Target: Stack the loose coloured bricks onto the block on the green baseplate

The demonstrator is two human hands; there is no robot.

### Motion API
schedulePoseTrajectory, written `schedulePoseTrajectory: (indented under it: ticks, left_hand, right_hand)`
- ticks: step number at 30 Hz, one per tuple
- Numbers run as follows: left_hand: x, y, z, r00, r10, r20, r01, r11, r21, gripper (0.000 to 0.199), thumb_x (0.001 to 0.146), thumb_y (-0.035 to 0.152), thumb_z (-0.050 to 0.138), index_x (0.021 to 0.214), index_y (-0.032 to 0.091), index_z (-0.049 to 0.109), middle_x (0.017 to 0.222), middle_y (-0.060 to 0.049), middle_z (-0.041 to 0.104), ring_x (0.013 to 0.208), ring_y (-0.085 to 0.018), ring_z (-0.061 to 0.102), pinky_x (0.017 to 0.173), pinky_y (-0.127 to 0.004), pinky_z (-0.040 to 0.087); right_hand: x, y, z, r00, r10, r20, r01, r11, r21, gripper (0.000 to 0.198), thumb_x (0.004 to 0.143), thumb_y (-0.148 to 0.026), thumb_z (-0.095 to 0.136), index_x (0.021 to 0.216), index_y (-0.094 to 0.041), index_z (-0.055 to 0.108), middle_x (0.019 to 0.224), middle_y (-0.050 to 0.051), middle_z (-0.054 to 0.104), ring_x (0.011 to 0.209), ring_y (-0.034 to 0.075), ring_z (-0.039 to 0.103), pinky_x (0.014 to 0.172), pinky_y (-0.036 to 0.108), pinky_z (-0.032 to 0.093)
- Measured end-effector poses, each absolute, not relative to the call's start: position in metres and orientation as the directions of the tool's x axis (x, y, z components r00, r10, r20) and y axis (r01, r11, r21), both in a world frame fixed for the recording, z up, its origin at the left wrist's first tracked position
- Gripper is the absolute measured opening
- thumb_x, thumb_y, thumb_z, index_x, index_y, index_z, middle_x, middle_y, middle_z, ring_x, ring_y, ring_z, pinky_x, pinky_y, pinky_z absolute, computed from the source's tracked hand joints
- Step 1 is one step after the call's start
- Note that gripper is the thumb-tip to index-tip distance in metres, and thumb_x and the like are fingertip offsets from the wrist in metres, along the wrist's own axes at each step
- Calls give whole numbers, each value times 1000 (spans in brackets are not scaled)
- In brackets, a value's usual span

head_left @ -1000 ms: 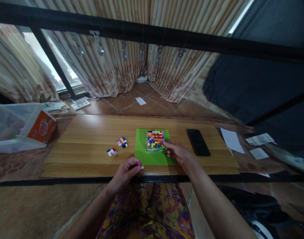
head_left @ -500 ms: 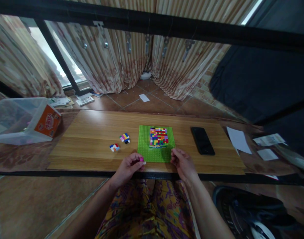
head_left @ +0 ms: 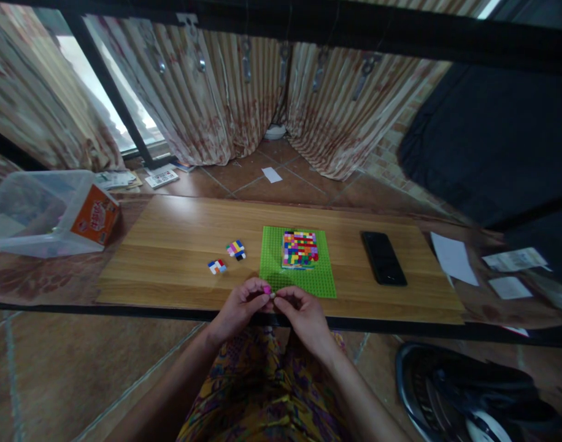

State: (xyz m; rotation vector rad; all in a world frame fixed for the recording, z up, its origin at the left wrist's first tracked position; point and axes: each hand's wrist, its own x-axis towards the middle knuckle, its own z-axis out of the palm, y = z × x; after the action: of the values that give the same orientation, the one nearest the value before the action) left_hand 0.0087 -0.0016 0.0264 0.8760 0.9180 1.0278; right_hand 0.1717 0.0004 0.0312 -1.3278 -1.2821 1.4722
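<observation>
Between the fingers of my left hand (head_left: 244, 304) is a small pink toy brick (head_left: 267, 290). My right hand (head_left: 304, 316) pinches at a small pale piece (head_left: 272, 295) right beside it, so the two hands meet fingertip to fingertip. Just beyond them lies a green studded baseplate (head_left: 322, 282), which bears a block built of many coloured bricks (head_left: 300, 248). Two small clusters of bricks rest on the wood to the left, one with blue, yellow and pink (head_left: 235, 249), the other with red, white and blue (head_left: 217, 266).
A black phone (head_left: 383, 258) lies on the wooden board (head_left: 180, 245) at the right. Far left stands a clear plastic box (head_left: 37, 245) with an orange label. White papers (head_left: 454, 258) lie to the right of the board, and a dark bar runs along its front edge.
My right hand has come left from the baseplate's right edge to meet my left hand at the small bricks. The whole view has shifted slightly.
</observation>
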Motion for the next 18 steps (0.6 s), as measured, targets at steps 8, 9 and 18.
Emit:
schedulePoseTrajectory:
  ticks: [8, 9, 18]
  left_hand:
    - [8, -3, 26, 287, 943, -169, -309, 258, 915, 20, 79, 30, 70, 86, 15, 58, 70, 1, 60, 63, -10, 55, 61, -22, 44]
    - [8, -3, 26, 296, 941, -163, -305, 255, 918, 20, 79, 30, 70, 86, 14, 59, 70, 1, 60, 63, -10, 54, 61, -22, 44]
    - [6, -4, 26, 327, 934, -141, -276, 237, 931, 17, 80, 28, 67, 84, 14, 60, 70, 0, 60, 62, -10, 54, 60, -21, 43]
  right_hand:
    - [166, 0, 32, -188, 958, -216, 111, -198, -974, 14, 79, -35, 62, 78, -21, 66, 73, 0, 69, 68, 17, 62, 68, 29, 48]
    - [166, -1, 32, -192, 958, -213, 120, -193, -974, 14, 79, -34, 62, 78, -21, 66, 72, 0, 68, 68, 17, 62, 68, 28, 47]
    - [174, -1, 36, -191, 964, -187, 147, -161, -976, 17, 79, -34, 60, 74, -19, 66, 68, -1, 64, 66, 15, 57, 64, 26, 43]
